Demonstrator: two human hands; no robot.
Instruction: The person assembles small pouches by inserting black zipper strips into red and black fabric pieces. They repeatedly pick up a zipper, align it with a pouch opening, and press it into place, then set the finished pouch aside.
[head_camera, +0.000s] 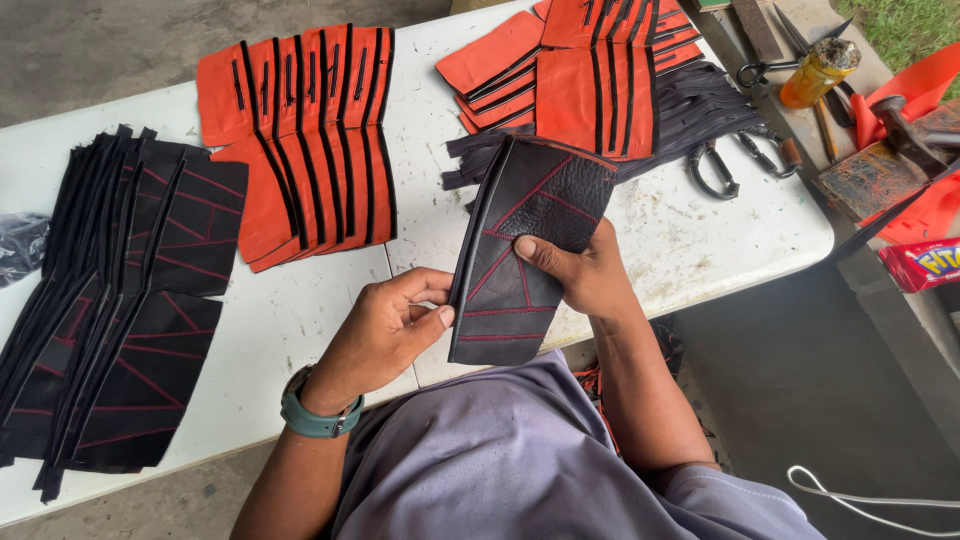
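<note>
Both hands hold one black leather panel (520, 255) with red stitching, lifted just above the near edge of the white table (300, 310). The right hand (580, 272) is closed around the panel's right side, thumb pressed flat on its face and fingers hidden behind it. The left hand (385, 325) pinches the panel's left edge between thumb and curled fingers; a green watch (318, 415) sits on that wrist.

On the table lie four groups of leather pieces. At the left is one fanned stack of black panels (120, 300) with red stitching, too overlapped to count. In the middle is one spread of orange panels (300, 140) with black strips. At the far right is a second orange pile (590, 70), resting on one heap of black strips (690, 115).

Two pairs of scissors show: one (740, 160) on the table beside the black strips, another (780, 60) further back. One yellow bottle (815, 72) stands near the second pair. One hammer (900, 130) lies on a dark block (865, 180) to the right, with orange scraps (925, 80) around it. One red packet (920, 262) shows at the right edge. A white cord (860, 498) lies on the floor at the lower right.
</note>
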